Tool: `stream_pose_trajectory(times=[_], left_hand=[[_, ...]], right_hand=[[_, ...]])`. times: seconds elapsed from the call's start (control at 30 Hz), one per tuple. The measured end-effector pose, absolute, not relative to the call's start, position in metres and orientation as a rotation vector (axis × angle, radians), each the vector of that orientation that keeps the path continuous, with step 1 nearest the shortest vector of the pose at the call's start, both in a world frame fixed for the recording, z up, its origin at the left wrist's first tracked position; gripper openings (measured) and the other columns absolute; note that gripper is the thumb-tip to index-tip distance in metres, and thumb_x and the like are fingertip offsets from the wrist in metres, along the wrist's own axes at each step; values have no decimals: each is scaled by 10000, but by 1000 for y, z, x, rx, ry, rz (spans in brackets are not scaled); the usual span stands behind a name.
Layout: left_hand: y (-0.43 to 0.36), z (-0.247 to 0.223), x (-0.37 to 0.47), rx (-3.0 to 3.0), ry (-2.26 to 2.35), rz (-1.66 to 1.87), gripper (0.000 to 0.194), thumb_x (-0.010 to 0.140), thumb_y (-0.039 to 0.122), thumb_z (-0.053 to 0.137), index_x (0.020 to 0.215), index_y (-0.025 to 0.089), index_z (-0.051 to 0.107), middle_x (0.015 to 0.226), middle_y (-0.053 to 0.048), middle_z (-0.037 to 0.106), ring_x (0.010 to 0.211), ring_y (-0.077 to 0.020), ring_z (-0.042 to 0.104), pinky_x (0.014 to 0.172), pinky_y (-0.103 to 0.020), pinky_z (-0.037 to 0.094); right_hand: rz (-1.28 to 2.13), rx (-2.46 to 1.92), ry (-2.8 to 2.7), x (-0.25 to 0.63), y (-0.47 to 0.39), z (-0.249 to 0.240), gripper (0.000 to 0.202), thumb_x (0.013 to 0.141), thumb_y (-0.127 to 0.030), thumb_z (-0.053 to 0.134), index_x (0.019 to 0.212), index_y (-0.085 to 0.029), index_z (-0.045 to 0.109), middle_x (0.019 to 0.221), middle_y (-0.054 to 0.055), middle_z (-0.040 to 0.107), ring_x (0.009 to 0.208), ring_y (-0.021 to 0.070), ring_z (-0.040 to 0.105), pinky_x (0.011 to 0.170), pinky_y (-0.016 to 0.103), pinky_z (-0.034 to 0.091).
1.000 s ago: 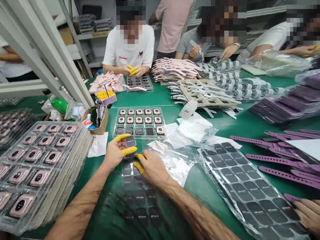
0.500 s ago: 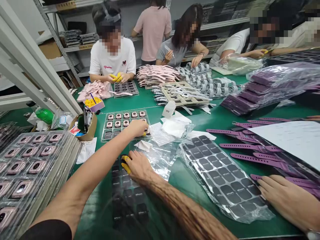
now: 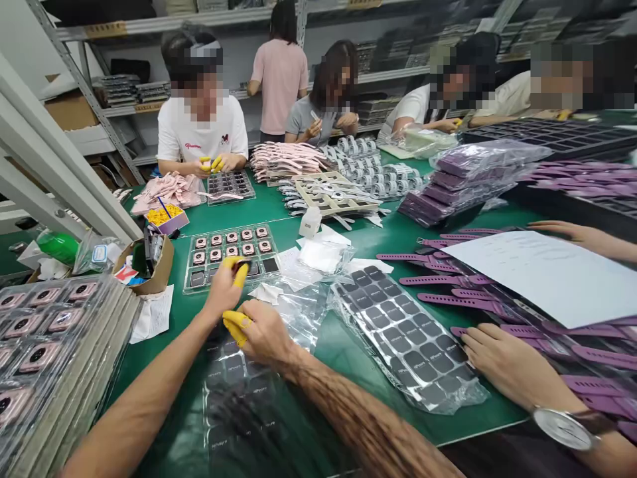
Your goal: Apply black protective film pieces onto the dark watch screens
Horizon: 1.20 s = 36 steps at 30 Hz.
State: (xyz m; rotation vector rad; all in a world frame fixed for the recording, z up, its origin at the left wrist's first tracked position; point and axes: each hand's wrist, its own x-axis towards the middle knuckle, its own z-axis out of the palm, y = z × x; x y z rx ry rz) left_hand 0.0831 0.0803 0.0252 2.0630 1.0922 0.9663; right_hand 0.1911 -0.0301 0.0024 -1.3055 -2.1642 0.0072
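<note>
Clear tray (image 3: 192, 282): pink watch cases (image 3: 231, 236), dark ones front row.

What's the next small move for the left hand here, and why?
Probably a short reach forward to set the dark square piece into an open pocket of the clear tray. The left hand pinches the piece right at the tray's near row, where some pockets look unfilled, while the right hand rests on the film sheet.
</note>
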Motion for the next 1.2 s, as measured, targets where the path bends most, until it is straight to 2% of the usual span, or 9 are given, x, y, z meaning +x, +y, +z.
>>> stream_pose_trajectory(times=[0.17,0.3,0.43,0.67,0.8,0.9,1.03,1.13,1.2], left_hand=[[19,8,30,1092,963,963,369,808,429,716,1042,186,569,1020,-35,649,888,-168,687,900,-351,550],[7,6,32,973,939,905,442,695,417,826,970,156,598,935,-27,675,769,-148,700,850,-341,571],[10,4,36,989,884,869,494,629,413,871,965,129,647,910,-58,715,753,-163,697,804,-332,583],[4,-1,36,1078,867,874,524,715,488,787,1082,134,665,1093,-97,710,911,-203,700,914,-364,554],[8,-1,33,1145,998,1003,478,816,486,692,1173,171,645,1137,-78,688,1041,-196,657,987,-336,502],[12,0,30,1074,968,980,551,844,493,655,1287,182,555,985,-52,679,835,-160,679,836,-328,560],[15,1,28,1007,931,952,572,776,468,735,1220,193,501,933,-15,624,632,-106,626,630,-284,559],[14,1,28,1013,954,908,526,706,357,816,1108,179,528,923,-14,637,709,-108,642,714,-267,552],[13,0,27,1027,966,862,585,672,288,843,1156,182,533,902,-11,655,736,-108,647,733,-245,534]], right_hand=[[300,-1302,-1571,200,-23,11,295,925,-350,482,1189,-300,604,1025,65,617,897,220,604,783,372,515],[670,-1307,-1401,203,-15,4,285,848,-373,626,1098,-240,648,941,48,631,753,178,613,652,318,522],[697,-1176,-1565,209,-14,-1,206,841,-317,641,1032,-256,687,891,37,650,763,178,626,670,320,535],[680,-1351,-1425,199,-24,3,196,794,-306,681,982,-254,695,815,25,668,714,190,639,694,359,555],[979,-1351,-1173,228,-19,22,293,718,-424,752,925,-240,656,717,-2,651,589,169,597,571,325,509],[1157,-1619,-1426,274,-15,31,351,645,-407,811,912,-232,665,662,2,642,529,171,557,466,291,395],[647,-1967,-1856,302,-10,27,317,610,-374,840,856,-238,694,748,33,630,659,209,587,572,311,388],[369,-1978,-1860,285,-4,16,359,786,-473,693,1076,-265,662,971,57,619,741,202,591,625,314,406],[286,-2005,-1887,270,0,8,257,885,-388,582,1094,-254,651,1013,61,619,777,200,588,619,310,387]])
